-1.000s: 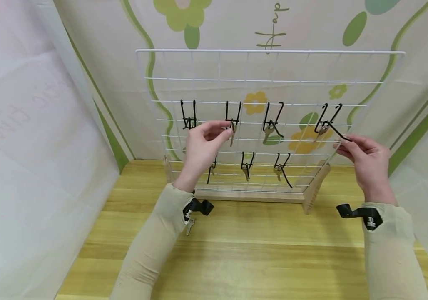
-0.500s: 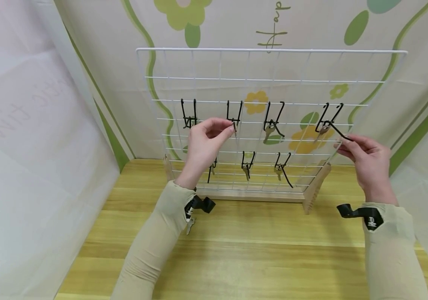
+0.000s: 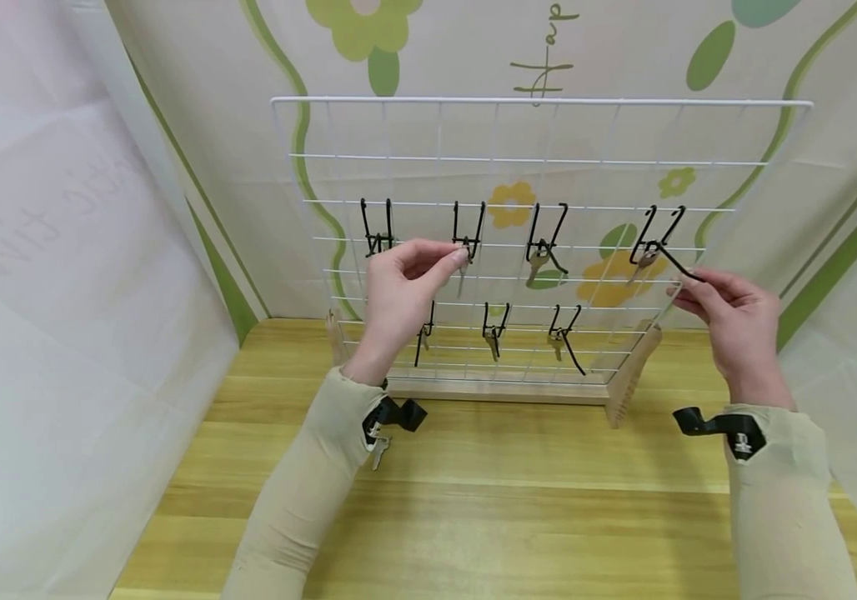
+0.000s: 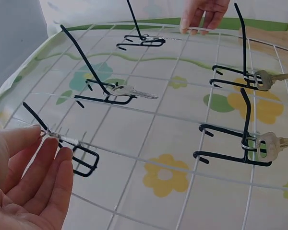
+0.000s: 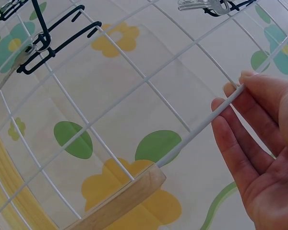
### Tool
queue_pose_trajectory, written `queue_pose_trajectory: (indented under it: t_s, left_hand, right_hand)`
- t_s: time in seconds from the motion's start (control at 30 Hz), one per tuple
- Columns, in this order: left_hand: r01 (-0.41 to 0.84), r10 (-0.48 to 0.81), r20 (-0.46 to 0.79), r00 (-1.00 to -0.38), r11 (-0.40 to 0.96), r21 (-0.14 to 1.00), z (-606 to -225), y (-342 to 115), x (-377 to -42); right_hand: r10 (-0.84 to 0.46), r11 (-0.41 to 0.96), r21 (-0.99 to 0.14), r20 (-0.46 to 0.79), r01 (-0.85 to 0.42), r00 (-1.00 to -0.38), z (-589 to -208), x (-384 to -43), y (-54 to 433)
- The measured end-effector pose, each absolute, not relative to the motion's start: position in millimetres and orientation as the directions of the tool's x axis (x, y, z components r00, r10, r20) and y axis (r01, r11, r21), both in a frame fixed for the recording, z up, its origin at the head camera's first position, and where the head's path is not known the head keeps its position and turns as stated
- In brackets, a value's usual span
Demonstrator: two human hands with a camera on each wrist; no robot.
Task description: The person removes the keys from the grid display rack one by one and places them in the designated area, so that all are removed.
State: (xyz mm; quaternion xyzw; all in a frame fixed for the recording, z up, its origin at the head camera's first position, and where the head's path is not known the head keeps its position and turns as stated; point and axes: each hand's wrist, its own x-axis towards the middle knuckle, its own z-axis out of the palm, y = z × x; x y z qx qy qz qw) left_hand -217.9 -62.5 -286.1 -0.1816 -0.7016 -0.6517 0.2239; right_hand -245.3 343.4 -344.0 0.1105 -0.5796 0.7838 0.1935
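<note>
My left hand (image 3: 402,296) is at the second upper hook (image 3: 468,229) of a white wire grid rack (image 3: 541,102). Thumb and fingertips pinch a small key (image 3: 462,282) by its ring end. In the left wrist view that key (image 4: 67,139) lies close along the black hook (image 4: 33,115), and whether its ring is round the arm cannot be told. My right hand (image 3: 739,321) pinches the rack's right edge wire, plain in the right wrist view where the fingers (image 5: 230,134) lie on either side of the rim (image 5: 197,132).
Keys (image 3: 538,268) hang on other black hooks, including a lower row (image 3: 492,343). One loose key (image 3: 381,452) lies on the wooden table (image 3: 511,517) beside my left wrist. A wooden foot (image 3: 631,375) holds the rack, and a flowered cloth (image 3: 623,50) is behind.
My left hand stays at the same hook with only a slight shift. The key in its fingertips changes angle and now points downward. My right hand keeps its place on the rack's edge.
</note>
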Motion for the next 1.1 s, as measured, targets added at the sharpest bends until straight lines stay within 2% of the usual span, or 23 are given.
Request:
queue_pose_trajectory:
  t_s: [0.3, 0.47, 0.77, 1.1]
  left_hand:
    - [0.609, -0.02, 0.61, -0.792, 0.058, 0.791, -284, -68, -201]
    - [0.612, -0.012, 0.614, -0.789, 0.064, 0.788, -284, -75, -182]
    - [0.566, 0.064, 0.562, -0.825, 0.086, 0.82, -298, -85, -158]
    - [0.435, 0.141, 0.42, -0.897, 0.11, 0.894, -338, -95, -140]
  right_hand:
    - [0.183, -0.233, -0.87, 0.401, -0.436, -0.898, -344, -248, 343]
    - [0.188, -0.251, -0.865, 0.397, -0.435, -0.898, -344, -249, 343]
    - [0.189, -0.264, -0.858, 0.401, -0.44, -0.896, -345, -249, 343]
    - [0.183, -0.277, -0.852, 0.406, -0.444, -0.895, -346, -248, 342]
